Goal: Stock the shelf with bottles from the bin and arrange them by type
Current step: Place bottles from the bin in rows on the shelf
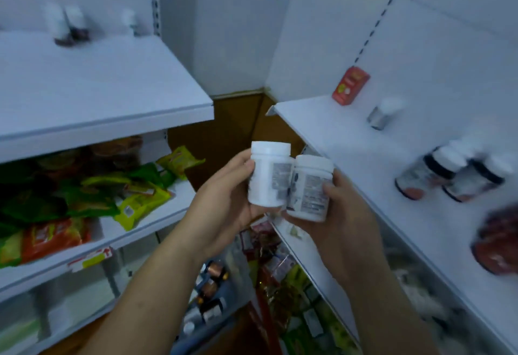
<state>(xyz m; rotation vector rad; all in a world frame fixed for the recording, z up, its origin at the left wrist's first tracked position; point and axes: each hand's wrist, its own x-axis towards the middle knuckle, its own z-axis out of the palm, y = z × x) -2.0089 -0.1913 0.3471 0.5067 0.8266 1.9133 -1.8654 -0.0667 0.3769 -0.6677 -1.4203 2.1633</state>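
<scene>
In left grip (224, 200), right grip (340, 214): white bottles (266, 178)

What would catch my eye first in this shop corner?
Two white bottles are held up in the centre: the left white bottle in the left hand, the right white bottle in the right hand. Then the red box on the right shelf, and green snack packets on the lower left shelf.

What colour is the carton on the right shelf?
The small cardboard carton is red; head view.
</scene>
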